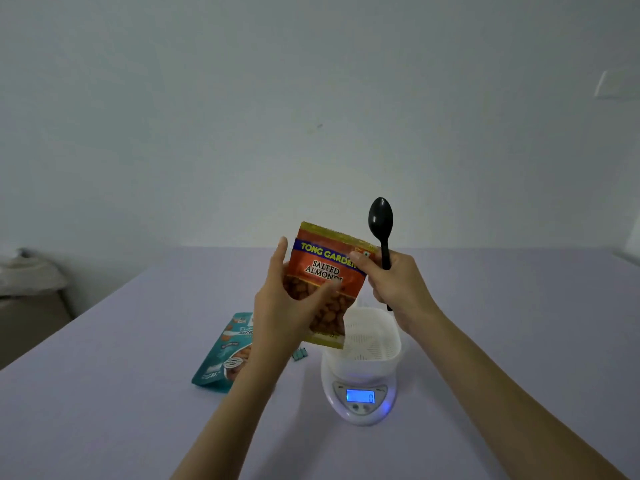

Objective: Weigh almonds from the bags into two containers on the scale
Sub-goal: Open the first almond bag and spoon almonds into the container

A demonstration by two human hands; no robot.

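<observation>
An orange bag of salted almonds (323,271) is held upright above the table, tilted slightly. My left hand (280,306) grips its left side and lower front. My right hand (394,282) pinches the bag's top right corner while also holding a black plastic spoon (381,223), bowl up. Below the bag a white perforated container (372,344) sits on a white digital scale (360,400) whose blue display is lit. A teal almond bag (225,355) lies flat on the table to the left, partly behind my left forearm.
A small teal clip (300,354) lies on the lilac table (121,393) between the teal bag and the scale. A grey cabinet with white cloth on top (27,282) stands beyond the table's left edge. A plain wall is behind.
</observation>
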